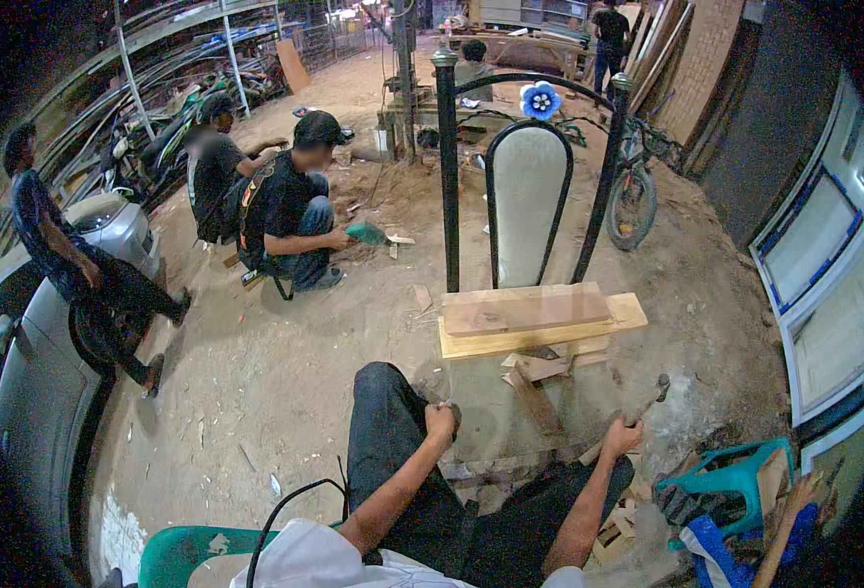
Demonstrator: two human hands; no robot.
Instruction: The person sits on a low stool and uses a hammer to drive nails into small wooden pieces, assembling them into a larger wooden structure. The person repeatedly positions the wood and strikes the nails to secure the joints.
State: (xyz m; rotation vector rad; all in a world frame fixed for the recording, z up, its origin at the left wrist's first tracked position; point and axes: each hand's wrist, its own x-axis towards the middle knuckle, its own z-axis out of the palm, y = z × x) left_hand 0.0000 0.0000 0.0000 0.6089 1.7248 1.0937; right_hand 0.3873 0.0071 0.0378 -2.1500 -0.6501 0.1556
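My right hand [622,437] is wrapped round the handle of a hammer [661,388], its head raised to the upper right, above my right thigh. Beside my left knee, my left hand [442,421] is closed; what its fingers hold, if anything, I cannot make out. In front of me, a reddish-brown board [525,310] lies on a paler yellowish plank [628,314], both laid across the seat of a black metal chair [449,186]. Several wood offcuts [535,392] lie just below the planks, between my hands.
A teal plastic stool [726,480] stands at the lower right, near another person's arm [787,524]. To the left, a crouching person [295,206] holds a green power tool [366,233]. A silver car [45,353] is at far left; a bicycle [633,201] stands behind the chair.
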